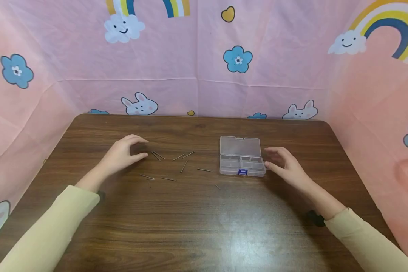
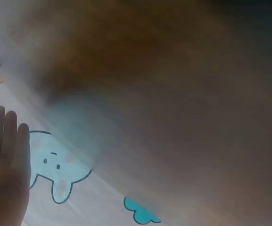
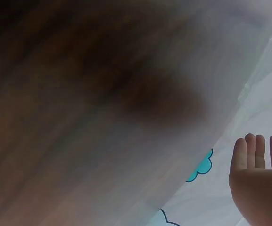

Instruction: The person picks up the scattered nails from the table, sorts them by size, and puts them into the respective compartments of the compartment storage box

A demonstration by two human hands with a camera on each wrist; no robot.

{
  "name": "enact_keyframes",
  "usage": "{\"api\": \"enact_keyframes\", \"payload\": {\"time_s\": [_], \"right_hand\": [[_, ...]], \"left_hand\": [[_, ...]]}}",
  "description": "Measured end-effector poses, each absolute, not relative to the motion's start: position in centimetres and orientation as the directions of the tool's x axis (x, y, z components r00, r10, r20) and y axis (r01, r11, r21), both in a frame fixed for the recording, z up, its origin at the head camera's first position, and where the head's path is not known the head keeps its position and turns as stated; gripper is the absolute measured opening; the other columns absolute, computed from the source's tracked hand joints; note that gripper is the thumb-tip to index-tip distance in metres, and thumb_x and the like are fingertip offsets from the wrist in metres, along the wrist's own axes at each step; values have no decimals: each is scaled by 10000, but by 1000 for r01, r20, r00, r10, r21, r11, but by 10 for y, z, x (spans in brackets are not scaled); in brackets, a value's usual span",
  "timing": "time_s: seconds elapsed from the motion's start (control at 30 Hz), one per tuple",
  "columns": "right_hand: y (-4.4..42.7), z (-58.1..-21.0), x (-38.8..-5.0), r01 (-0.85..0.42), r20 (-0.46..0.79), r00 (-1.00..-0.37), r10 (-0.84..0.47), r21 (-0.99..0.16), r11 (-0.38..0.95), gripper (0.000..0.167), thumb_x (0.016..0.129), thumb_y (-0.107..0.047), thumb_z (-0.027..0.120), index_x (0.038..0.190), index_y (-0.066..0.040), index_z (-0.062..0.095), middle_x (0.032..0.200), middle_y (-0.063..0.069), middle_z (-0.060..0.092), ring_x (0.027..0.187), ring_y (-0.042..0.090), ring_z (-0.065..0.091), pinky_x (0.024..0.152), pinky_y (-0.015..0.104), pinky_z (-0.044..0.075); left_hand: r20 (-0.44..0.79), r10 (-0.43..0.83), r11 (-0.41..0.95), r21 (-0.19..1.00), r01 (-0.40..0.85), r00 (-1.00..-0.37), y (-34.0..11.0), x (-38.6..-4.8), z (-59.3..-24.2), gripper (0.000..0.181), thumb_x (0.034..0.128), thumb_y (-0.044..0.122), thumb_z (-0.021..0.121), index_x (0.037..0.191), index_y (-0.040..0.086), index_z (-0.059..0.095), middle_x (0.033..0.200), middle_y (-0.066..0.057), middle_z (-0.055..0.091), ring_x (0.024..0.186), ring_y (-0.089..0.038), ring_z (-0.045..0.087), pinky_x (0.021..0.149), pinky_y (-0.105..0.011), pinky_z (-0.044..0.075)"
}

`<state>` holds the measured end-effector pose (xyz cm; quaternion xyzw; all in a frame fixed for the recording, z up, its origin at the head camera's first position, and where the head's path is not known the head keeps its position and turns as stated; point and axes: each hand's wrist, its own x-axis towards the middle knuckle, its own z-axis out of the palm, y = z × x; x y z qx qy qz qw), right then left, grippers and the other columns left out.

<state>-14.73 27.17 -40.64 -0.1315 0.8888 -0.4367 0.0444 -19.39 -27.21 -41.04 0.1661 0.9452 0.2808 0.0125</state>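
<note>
My left hand [image 1: 122, 154] hovers at the left of the table, thumb and fingers parted with nothing between them. Just right of its fingertips lie two thin metal nails [image 1: 158, 155], and several more are scattered toward the middle, among them one nail [image 1: 184, 166] and another nail [image 1: 204, 170]. A clear plastic compartment box [image 1: 226, 170] with a blue latch [image 1: 243, 172] stands with its lid [image 1: 240, 146] raised. Beside its right end is my right hand [image 1: 289, 168], fingers loosely bent; whether the thumb touches the box I cannot tell. Both wrist views are mostly blurred, showing extended fingers.
The brown wooden table [image 1: 190, 226] has rounded back corners. Pink patterned cloth [image 1: 197, 68] hangs behind it and along both sides. A shorter thin piece [image 1: 217, 187] lies in front of the box.
</note>
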Motion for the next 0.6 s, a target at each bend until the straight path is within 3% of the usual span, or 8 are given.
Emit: {"api": "enact_keyframes", "payload": {"time_s": [0.13,0.23,0.6], "right_hand": [[273,-407,-149,-106,-39,-968,-248,-832,544,504,1047,-132,653,1498,28,496,1508,267,499,1392,491,538,1104,282,524],[274,-408,-150,-56,-86,-964,-250,-859,509,513,1050,-129,650,1507,32,482,1503,285,515,1388,489,543,952,65,466],[275,-417,-154,2,-161,-937,-309,-890,456,538,1008,-67,693,1491,70,497,1506,313,518,1356,457,541,922,101,502]], "left_hand": [[42,352,792,519,322,-935,-266,-204,-413,401,963,154,795,1331,33,693,1369,-203,678,1327,-420,605,1131,-606,465],[32,385,795,497,349,-922,-261,-210,-414,357,958,137,794,1290,29,718,1333,-207,700,1280,-413,642,1099,-589,499],[16,448,784,473,402,-894,-244,-222,-415,207,954,84,786,1157,48,769,1191,-158,758,1121,-334,715,997,-527,567]]}}
